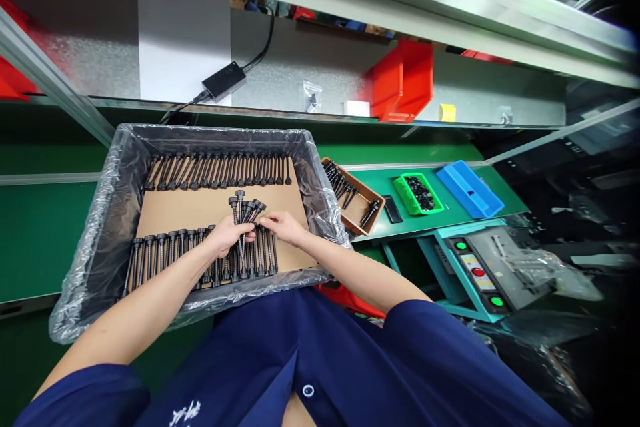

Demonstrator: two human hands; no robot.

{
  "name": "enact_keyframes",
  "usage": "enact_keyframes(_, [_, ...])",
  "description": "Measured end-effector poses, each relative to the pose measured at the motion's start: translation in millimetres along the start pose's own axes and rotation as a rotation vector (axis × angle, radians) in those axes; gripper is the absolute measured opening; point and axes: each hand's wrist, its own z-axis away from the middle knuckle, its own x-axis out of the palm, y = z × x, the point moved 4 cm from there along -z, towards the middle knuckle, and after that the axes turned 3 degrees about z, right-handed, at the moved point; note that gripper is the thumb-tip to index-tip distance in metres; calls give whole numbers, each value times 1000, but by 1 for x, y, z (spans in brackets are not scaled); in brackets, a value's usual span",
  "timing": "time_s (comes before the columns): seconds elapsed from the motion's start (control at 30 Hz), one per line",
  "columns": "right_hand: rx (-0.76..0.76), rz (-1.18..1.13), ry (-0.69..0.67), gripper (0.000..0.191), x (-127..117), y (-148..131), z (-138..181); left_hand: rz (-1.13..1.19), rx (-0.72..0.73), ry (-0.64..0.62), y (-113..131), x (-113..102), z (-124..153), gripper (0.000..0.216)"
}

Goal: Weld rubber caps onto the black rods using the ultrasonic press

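Note:
My left hand is closed around a bundle of several black ribbed rods with round caps, which fan out with the caps up. Close beside it, my right hand has its thumb and fingertips pinched at a rod on the bundle's right side; the exact contact is small in view. Both hands are over a plastic-lined bin. Inside, a brown cardboard sheet bears a far row of similar rods and a near row, partly covered by my left hand and forearm.
Right of the bin are a brown tray with more rods, a green tray of small black parts and a blue tray. A red bin and a black adapter sit on the shelf. A button panel stands lower right.

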Motion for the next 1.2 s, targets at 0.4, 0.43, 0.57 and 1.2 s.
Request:
enact_keyframes(0.4, [33, 160, 197, 22, -54, 2, -9, 114, 49, 135, 5, -11, -7, 23])
enact_keyframes(0.43, [-54, 397, 166, 19, -59, 6, -6, 113, 52, 141, 6, -11, -7, 22])
enact_keyframes(0.57, [-481, 1037, -231, 16, -30, 26, 22, 97, 42, 134, 3, -10, -7, 20])
enact_keyframes(1.2, [-654, 1000, -457, 14, 3, 37, 39, 112, 50, 47, 4, -3, -2, 36])
